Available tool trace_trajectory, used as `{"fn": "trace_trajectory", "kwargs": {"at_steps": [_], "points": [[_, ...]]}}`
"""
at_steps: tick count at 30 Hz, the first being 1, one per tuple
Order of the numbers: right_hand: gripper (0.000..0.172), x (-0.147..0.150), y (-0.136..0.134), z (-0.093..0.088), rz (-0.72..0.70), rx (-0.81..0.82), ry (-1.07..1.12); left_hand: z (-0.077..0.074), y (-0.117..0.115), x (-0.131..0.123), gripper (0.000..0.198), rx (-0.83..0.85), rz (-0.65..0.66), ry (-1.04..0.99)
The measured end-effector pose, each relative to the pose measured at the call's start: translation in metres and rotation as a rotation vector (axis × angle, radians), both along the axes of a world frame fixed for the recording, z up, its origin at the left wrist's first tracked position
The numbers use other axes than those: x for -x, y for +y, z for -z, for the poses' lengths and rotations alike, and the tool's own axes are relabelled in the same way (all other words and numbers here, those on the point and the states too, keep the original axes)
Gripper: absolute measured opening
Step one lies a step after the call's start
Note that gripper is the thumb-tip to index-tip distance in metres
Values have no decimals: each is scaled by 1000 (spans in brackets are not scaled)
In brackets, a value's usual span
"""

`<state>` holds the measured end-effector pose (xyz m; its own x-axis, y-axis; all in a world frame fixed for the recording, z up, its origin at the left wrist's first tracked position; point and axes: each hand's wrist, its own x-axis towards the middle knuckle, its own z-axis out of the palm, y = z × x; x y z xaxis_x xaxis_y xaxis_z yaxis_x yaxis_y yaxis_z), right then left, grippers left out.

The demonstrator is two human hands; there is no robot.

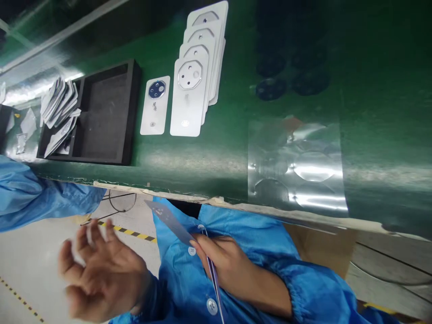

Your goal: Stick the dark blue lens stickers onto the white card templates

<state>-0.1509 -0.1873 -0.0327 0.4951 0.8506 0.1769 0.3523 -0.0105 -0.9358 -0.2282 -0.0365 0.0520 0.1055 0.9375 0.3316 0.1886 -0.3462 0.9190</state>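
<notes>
My right hand [226, 258], in front of my blue coat below the table edge, grips a thin flat panel [170, 220] by one end. The panel is seen at a slant and looks grey, with small light marks near its far end. A pair of tweezers [214, 283] is held in the same hand, slanting down. My left hand [104, 270] is raised at the lower left, palm up, fingers apart and slightly blurred, holding nothing. On the green table [209, 162] lie a fanned stack of white phone back panels [187, 103] and one panel with a dark camera area [154, 108].
A black divided tray [130, 112] stands at the left, with a pile of white panels [59, 103] in one compartment. A clear plastic sheet [270, 166] with dark round pieces [270, 89] at its far end lies on the right. Another person's blue sleeve [43, 193] is at the left edge.
</notes>
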Motion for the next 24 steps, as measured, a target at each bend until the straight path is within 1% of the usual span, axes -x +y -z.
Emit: {"fn": "trace_trajectory", "kwargs": {"at_steps": [1,2,3,4,5,6,9,11,16,20,24], "points": [[27,0,-1,2,-3,-8,-61,7,-2,-4,43,-1,25,-128],[25,-1,-2,4,-1,-14,-148,14,-6,-7,45,45,101,-191],[28,-1,-3,6,-6,-19,-245,21,-10,-9,53,127,212,-178],[34,-2,-3,7,-7,-21,-342,26,-15,-10,63,186,295,-138],[39,-3,-4,8,-3,-14,-432,30,-19,-11,69,211,350,-90],[43,-3,-5,9,8,0,-504,33,-23,-12,68,208,376,-54],[44,-7,-6,9,31,15,-607,36,-29,-12,50,145,373,-69],[43,-11,-4,9,30,-21,-613,36,-29,-14,44,125,378,-119],[39,-17,1,7,49,-100,-543,37,-29,-20,45,73,363,-134],[35,-19,2,4,64,-86,-499,37,-31,-24,45,65,305,-115],[30,-20,7,9,60,-79,-526,44,-32,-25,47,-2,326,-89]]}}
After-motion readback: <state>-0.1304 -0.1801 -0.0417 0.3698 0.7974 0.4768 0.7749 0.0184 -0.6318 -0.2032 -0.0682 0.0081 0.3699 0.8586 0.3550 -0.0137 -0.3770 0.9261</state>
